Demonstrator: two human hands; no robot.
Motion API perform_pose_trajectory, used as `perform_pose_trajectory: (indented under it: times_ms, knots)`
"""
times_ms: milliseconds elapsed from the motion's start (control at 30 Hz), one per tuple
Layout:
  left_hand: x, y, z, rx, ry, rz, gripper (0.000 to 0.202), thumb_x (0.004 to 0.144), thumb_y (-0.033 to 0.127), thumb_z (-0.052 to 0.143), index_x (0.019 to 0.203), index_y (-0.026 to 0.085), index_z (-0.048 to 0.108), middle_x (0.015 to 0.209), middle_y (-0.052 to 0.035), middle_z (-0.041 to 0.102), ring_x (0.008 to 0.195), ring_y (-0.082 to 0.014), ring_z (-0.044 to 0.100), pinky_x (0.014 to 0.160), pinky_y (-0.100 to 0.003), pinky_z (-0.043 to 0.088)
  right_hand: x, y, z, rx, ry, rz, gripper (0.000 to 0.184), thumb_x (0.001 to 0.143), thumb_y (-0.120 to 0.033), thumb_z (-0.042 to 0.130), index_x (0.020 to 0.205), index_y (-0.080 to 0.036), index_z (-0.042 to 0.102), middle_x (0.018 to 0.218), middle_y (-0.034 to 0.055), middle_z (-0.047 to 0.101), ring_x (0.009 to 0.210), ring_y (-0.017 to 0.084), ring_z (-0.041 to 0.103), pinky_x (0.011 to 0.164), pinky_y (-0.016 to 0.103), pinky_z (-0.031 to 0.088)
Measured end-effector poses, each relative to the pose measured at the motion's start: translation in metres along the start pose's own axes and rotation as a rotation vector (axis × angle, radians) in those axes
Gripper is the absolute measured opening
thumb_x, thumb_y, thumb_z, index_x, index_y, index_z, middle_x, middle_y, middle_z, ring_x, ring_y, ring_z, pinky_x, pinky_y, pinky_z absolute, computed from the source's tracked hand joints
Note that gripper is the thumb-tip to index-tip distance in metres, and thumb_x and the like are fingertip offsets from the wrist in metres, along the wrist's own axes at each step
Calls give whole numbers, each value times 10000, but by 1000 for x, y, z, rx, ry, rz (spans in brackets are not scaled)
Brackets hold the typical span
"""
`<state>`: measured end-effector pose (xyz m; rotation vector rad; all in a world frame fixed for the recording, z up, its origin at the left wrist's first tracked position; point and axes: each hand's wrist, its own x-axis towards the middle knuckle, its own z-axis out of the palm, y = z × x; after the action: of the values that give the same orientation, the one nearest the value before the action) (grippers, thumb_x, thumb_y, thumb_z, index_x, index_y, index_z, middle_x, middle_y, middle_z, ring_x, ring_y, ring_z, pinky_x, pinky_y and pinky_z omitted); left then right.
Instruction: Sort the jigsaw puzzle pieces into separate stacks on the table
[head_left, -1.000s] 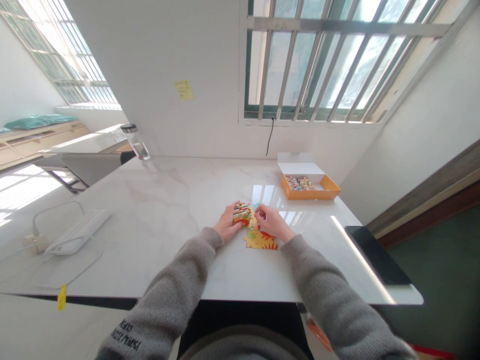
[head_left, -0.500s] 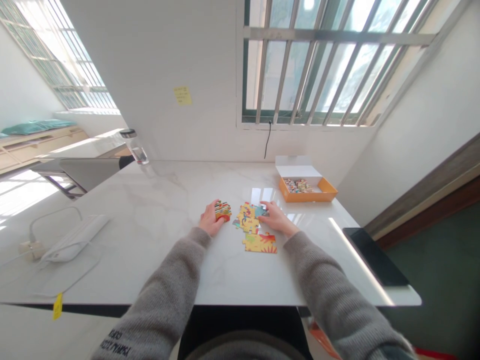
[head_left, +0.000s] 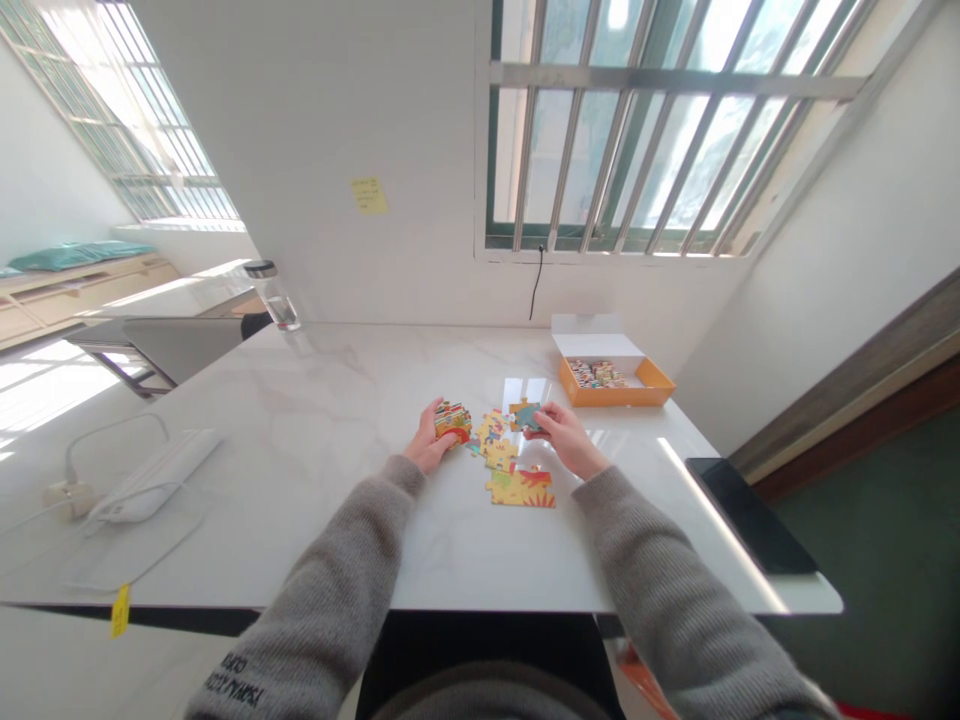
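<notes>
On the white marble table (head_left: 315, 420) lies a partly joined colourful jigsaw (head_left: 510, 470). My left hand (head_left: 426, 445) is closed around a small stack of puzzle pieces (head_left: 452, 420) just left of the jigsaw. My right hand (head_left: 566, 435) pinches a single teal-and-orange puzzle piece (head_left: 524, 414) at the jigsaw's far right corner, slightly lifted off the joined part. Both arms wear grey knitted sleeves.
An open orange box (head_left: 660, 380) with more pieces and a white lid sits at the back right. A glass jar (head_left: 272, 296) stands at the back left. A white power strip (head_left: 154, 472) with cable lies left. A dark tablet (head_left: 750, 515) rests at the right edge.
My left hand pulled the stack of pieces away to the left of the jigsaw. My right hand took hold of a teal piece and lifted it from the jigsaw's far corner.
</notes>
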<state>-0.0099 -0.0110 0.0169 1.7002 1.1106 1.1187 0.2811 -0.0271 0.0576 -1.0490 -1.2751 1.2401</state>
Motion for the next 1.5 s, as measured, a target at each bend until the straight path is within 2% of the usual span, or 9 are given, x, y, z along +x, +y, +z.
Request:
perform_pose_trajectory:
  times_ms: [200, 400, 567, 700, 800, 933, 1033, 1233, 1500]
  knots:
    - [-5, 18, 21, -110, -38, -66, 752, 821, 230, 545, 1489, 202, 203, 1400, -141, 518, 1278, -262, 543, 1184, -524, 312, -14, 3, 37, -330, -133, -103, 258, 833, -445, 620, 806, -193, 570, 639, -52, 514, 595, 118, 486, 581, 253, 395]
    - [-2, 7, 30, -244, -64, -139, 780, 750, 169, 481, 1482, 230, 218, 1388, -128, 519, 1198, -255, 605, 1098, -507, 442, -20, 11, 58, -454, -120, -170, 191, 880, -388, 553, 812, -213, 517, 630, -48, 538, 575, 129, 500, 560, 254, 377]
    - [-12, 19, 34, -62, -142, 18, 859, 710, 172, 552, 1494, 189, 202, 1355, -133, 541, 1230, -272, 578, 1136, -508, 389, -25, 6, 63, -475, -153, -170, 165, 895, -359, 538, 817, -223, 484, 629, -48, 575, 581, 142, 544, 598, 269, 415]
    - [-15, 27, 24, 8, -83, 90, 821, 736, 191, 592, 1477, 173, 238, 1359, -151, 522, 1229, -276, 573, 1131, -507, 388, -20, 1, 48, -613, -97, -270, 126, 928, -329, 505, 950, -208, 534, 727, -19, 599, 669, 153, 556, 682, 291, 445]
    - [-10, 23, 9, 26, -2, 101, 787, 751, 196, 606, 1459, 183, 262, 1353, -147, 521, 1239, -271, 566, 1133, -507, 381, -17, 5, 32, -870, -41, -304, 258, 864, -345, 625, 1057, -179, 583, 871, 38, 603, 841, 197, 566, 812, 345, 453]
    - [-6, 15, -3, 42, 55, 51, 776, 749, 204, 614, 1442, 161, 267, 1356, -162, 513, 1246, -281, 559, 1140, -530, 364, -19, 12, 27, -1058, -158, -233, 699, 706, -366, 806, 1317, -177, 522, 1007, 81, 584, 991, 267, 552, 912, 431, 433]
    - [-8, 14, 2, 11, 42, 34, 773, 763, 218, 617, 1448, 172, 263, 1347, -151, 525, 1238, -273, 567, 1138, -524, 372, -22, 11, 32, -1000, -232, -220, 699, 689, -301, 819, 1319, -201, 532, 1036, 75, 559, 1015, 259, 549, 925, 421, 441]
    - [-12, 14, 25, -18, -24, 50, 859, 783, 221, 640, 1511, 207, 183, 1379, -142, 516, 1281, -275, 535, 1171, -523, 328, -25, -1, 34, -680, -308, -268, 158, 861, -247, 601, 1009, -213, 645, 827, -14, 535, 715, 144, 509, 717, 290, 461]
    - [-12, 1, 37, 72, -26, 8, 766, 821, 218, 528, 1516, 223, 206, 1457, -143, 421, 1345, -294, 453, 1187, -547, 279, -25, 5, 51, -590, -205, -305, 138, 852, -242, 590, 983, -208, 619, 895, 0, 563, 670, 125, 477, 660, 273, 426]
